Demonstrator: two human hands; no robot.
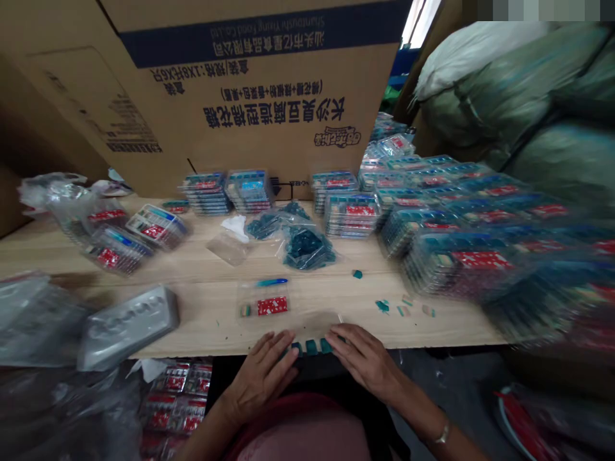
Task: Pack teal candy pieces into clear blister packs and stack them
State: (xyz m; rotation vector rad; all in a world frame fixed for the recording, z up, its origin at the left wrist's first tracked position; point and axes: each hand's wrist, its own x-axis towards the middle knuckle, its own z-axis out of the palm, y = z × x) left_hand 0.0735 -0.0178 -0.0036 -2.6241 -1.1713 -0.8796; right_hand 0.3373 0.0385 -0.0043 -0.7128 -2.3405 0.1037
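Observation:
At the table's front edge my left hand [264, 368] and my right hand [368, 362] are at the two ends of a clear plastic case [323, 320], fingers bent over it. A row of small teal pieces [311, 347] shows between my fingertips; the fingers cover the ends of the row. Just beyond lies another clear case [250, 294] with a red patterned packet [272, 306], a blue pen-like stick [272, 282] and a small teal-and-beige piece. Farther back, a clear bag [307, 246] is full of teal pieces.
Stacks of filled cases [461, 256] crowd the right side, with more along the big cardboard box [269, 128]. Loose teal bits [382, 306] lie right of centre. A grey moulded tray [129, 323] and plastic bags [33, 314] are at left. Sacks [485, 83] rise at far right.

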